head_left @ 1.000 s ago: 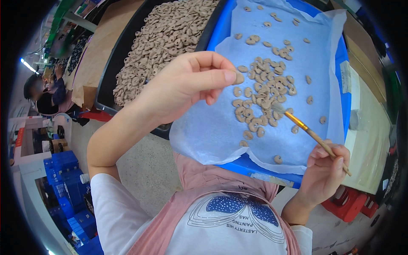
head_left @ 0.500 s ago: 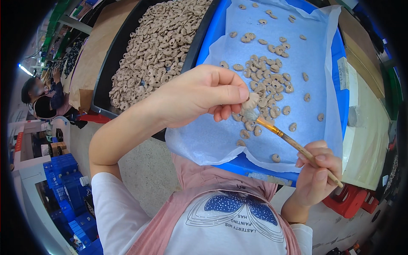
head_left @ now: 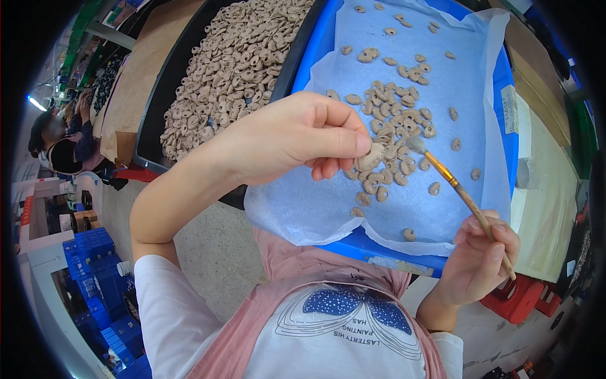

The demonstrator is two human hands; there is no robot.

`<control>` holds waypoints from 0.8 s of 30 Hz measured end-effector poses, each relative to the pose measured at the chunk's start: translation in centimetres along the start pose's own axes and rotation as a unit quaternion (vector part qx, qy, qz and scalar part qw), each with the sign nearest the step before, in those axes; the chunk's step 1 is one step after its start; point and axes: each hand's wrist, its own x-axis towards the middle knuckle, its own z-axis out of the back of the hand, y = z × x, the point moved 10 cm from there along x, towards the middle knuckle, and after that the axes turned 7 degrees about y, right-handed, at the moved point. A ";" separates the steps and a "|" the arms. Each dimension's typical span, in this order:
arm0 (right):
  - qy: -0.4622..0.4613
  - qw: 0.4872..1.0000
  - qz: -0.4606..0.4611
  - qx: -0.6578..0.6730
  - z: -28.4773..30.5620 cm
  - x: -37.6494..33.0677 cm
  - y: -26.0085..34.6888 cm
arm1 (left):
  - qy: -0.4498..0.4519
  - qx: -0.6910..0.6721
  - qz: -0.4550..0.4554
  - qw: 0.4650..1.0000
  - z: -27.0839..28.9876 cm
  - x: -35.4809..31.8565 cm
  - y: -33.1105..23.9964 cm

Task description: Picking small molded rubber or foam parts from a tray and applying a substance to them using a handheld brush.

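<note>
Pinched between the thumb and fingers of my left hand [head_left: 297, 136] is a small pale beige piece [head_left: 371, 157], partly hidden by the fingertips. My right hand [head_left: 478, 260] grips the handle of a paintbrush [head_left: 466, 197] with a gold ferrule. The grey bristles are just right of the piece and apart from it. Below both hands, many small grey-brown pieces [head_left: 384, 101] with holes lie scattered on white paper [head_left: 297, 218], thickest in the middle. The paper lines a blue tray [head_left: 353, 247].
A black tray [head_left: 155, 126] heaped with similar holed pieces [head_left: 230, 69] stands to the left. Beyond it is a brown board [head_left: 136, 88]. Red plastic [head_left: 521, 297] shows at lower right, blue crates [head_left: 98, 271] at lower left. Another person [head_left: 63, 136] is at far left.
My right hand has shifted slightly right, drawing the brush up and away from the piece that its bristles were against. My left hand keeps its pinch, and the piece sits a little lower.
</note>
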 end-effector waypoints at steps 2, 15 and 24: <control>-0.038 0.999 -0.009 -0.001 0.6 -0.3 -0.2 | -0.001 0.020 -0.014 1.000 0.3 0.3 -0.2; -0.096 0.994 -0.038 0.040 1.5 -0.8 -0.3 | -0.203 0.624 -0.015 0.755 16.3 -3.5 -2.0; -0.079 0.996 -0.042 0.024 1.2 -0.7 -0.4 | -0.226 0.621 0.051 0.748 17.0 -3.1 1.8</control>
